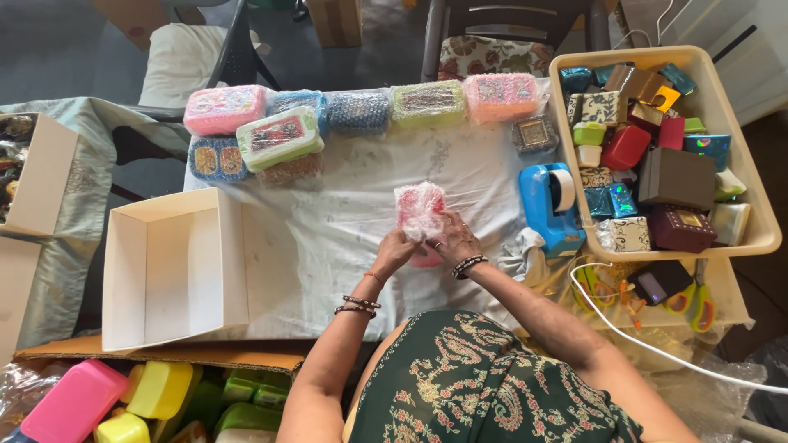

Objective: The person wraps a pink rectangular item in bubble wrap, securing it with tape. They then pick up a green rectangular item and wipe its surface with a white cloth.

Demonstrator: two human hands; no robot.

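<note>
Gripping a pink bubble-wrapped box (419, 212) from both sides, the left hand (396, 250) and right hand (454, 240) clamp it, a blue tape dispenser (548, 209) just beyond the right hand.

White box (172, 267), blue tape dispenser (550, 205), beige basket (759, 213) of small boxes.
</note>
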